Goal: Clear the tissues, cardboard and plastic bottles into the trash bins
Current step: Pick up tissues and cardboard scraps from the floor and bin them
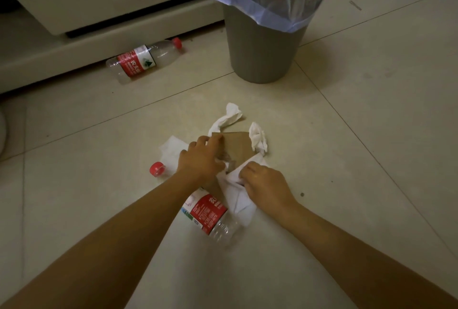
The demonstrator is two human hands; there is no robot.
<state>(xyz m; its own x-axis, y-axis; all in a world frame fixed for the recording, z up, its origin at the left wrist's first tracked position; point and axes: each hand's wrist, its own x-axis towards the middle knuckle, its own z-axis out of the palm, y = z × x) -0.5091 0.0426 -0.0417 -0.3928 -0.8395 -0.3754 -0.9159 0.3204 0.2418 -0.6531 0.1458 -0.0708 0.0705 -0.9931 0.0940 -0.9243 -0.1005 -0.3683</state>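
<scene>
A pile of litter lies on the tiled floor in front of me. My left hand (pixel 202 158) reaches over a brown piece of cardboard (pixel 236 146), its fingers curled on the cardboard's left edge. My right hand (pixel 264 183) pinches a white tissue (pixel 238 197) at the pile's near side. More crumpled tissues (pixel 229 116) lie around the cardboard. A clear plastic bottle with a red label (pixel 210 213) lies under my left wrist, its red cap (pixel 156 168) to the left. A second bottle (pixel 143 60) lies by the cabinet. The grey trash bin (pixel 260 53) stands beyond the pile.
The bin has a tan rim and a pale blue liner bag (pixel 272 8). A white cabinet base (pixel 74 43) runs along the upper left. Bare floor tiles (pixel 371 122) spread to the right of the pile.
</scene>
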